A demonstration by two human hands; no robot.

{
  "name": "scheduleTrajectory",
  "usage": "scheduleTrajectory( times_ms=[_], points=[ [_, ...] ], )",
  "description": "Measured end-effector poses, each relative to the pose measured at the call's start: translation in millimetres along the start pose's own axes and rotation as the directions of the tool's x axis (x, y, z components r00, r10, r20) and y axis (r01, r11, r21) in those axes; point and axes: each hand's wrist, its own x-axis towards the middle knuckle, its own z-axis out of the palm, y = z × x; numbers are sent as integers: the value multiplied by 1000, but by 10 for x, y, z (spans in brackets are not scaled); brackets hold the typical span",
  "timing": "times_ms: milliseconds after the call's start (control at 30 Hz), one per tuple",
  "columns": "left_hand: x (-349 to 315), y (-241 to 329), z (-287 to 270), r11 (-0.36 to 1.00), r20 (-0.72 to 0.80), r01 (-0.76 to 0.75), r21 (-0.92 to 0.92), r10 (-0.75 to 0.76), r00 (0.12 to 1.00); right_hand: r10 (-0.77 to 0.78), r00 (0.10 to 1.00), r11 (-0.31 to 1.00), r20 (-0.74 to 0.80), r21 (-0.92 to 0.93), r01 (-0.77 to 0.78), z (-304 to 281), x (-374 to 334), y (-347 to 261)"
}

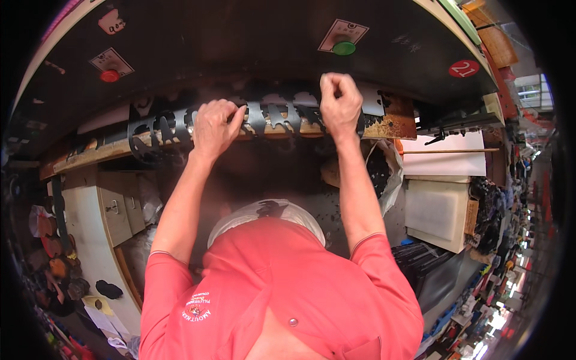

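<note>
A dark sheet full of cut-out holes [255, 119] lies along the front edge of a wooden board [90, 157], under a black machine panel. My left hand [215, 127] is closed over the sheet with curled fingers, its thumb standing off to the right. Further right, my right hand [342, 107] is held above the sheet's right end, close to the panel. Its thumb and fingers are pinched together, and whatever may be between them is hidden.
The black machine panel [228, 48] carries a red button [110, 76] and a green button [344, 48]. A white sack with dark scraps [390, 180] hangs below right. At left stands a pale cabinet [90, 204]. White blocks [437, 210] are stacked at right, beside dark sheets [420, 261].
</note>
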Motion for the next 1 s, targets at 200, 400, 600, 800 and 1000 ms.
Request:
scheduleTrajectory(
  times_ms=[200, 400, 600, 800, 1000],
  points=[
    [3, -4, -12, 998, 71, 51, -32, -49, 996, -71, 991, 981, 117, -170, 91, 193, -602, 186],
    [-19, -23, 7, 999, 66, 31, 7, -32, 997, -129, 983, 972, 128, -179, 150, 202, -590, 220],
    [-68, 15, 9, 998, 81, 58, 31, -60, 995, -90, 985, 983, 150, -146, 112, 152, -637, 200],
    [-66, 46, -9, 995, 95, 93, -33, -89, 991, 27, 982, 995, 187, -102, -7, 54, -628, 133],
    [-15, 76, -49, 990, 152, 139, -38, -132, 979, 269, 934, 963, 234, -84, -256, 107, -343, -69]
  ],
)
